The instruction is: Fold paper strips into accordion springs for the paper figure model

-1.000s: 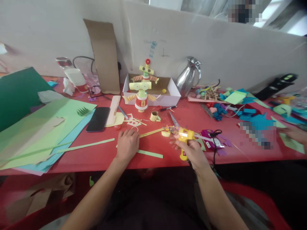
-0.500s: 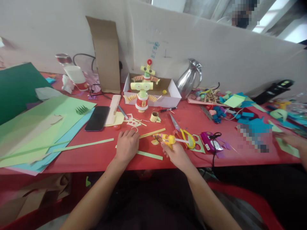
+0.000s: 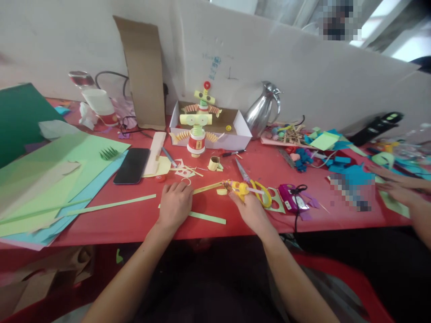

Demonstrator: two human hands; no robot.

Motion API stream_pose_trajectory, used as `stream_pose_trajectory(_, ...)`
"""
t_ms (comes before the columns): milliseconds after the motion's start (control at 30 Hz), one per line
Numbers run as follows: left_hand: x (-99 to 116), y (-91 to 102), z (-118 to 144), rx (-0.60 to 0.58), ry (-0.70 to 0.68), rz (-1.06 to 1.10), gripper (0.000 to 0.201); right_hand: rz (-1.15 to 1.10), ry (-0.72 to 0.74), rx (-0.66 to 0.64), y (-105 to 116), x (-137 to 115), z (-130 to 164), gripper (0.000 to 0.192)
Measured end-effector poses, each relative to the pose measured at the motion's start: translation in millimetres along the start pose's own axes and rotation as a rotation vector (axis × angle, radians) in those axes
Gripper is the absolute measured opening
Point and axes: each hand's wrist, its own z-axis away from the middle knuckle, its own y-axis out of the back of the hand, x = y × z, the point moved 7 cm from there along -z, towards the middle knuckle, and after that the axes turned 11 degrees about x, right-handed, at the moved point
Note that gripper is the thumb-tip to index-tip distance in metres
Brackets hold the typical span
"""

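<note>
My right hand (image 3: 252, 210) is closed around a small yellow hot glue gun (image 3: 238, 188), with a pale glue stick sticking out of its back. The gun's tip sits at the far end of a narrow yellow paper strip (image 3: 206, 188). At the strip's near end, my left hand (image 3: 175, 204) is closed with its fingers curled down onto it; the fingertips are partly hidden. Just below the gun lies a small yellow paper ring (image 3: 222, 192). Beneath my left hand runs a pale green strip (image 3: 208, 218). Scissors with yellow handles (image 3: 266, 194) rest beyond my right hand.
Two paper figures (image 3: 196, 139) stand at a white box (image 3: 242, 142). Leftward lie a phone (image 3: 132, 166) and coloured paper sheets (image 3: 50, 179). A steel jug (image 3: 263, 110), a purple box with a black cable (image 3: 290, 198) and scraps are rightward. Another person's hands (image 3: 397, 190) reach in.
The glue gun has moved slightly right and up along the yellow strip, which my left hand keeps hold of. Another person's second hand has come into view at the right.
</note>
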Motion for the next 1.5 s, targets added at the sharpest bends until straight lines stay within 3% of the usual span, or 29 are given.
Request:
stream_pose_trajectory(233, 1.1, 1.2, -1.3, 0.002, -0.004, 0.003, 0.026, 0.123, -0.014, 0.046, 6.4, 3.2, -3.0, 0.045)
stream_pose_trajectory(733, 0.7, 2.7, -2.2, -0.008, 0.02, 0.038, 0.024, 0.13, -0.132, -0.085, 2.3, 2.5, -1.1, 0.047)
stream_pose_trajectory(967, -36.6, 19.3, 13.8, -0.059, 0.153, 0.163, 0.02, 0.157, -0.111, -0.066, 4.0, -1.4, -1.8, 0.046)
stream_pose_trajectory(1100, -51.9, 17.1, 26.8, -0.032, 0.204, 0.256, 0.022, 0.148, -0.065, -0.093, -3.3, -13.9, 5.3, 0.045)
stream_pose_trajectory(1300, -53.6, 14.6, 30.6, -0.004, 0.287, 0.308, 0.021, 0.027, 0.043, -0.199, -28.4, -50.1, 25.5, 0.042)
stream_pose_trajectory(1500, -54.9, 18.5, 31.6, 0.01, 0.317, 0.285, 0.018, -0.031, 0.1, -0.267, -39.5, -71.3, 31.7, 0.042)
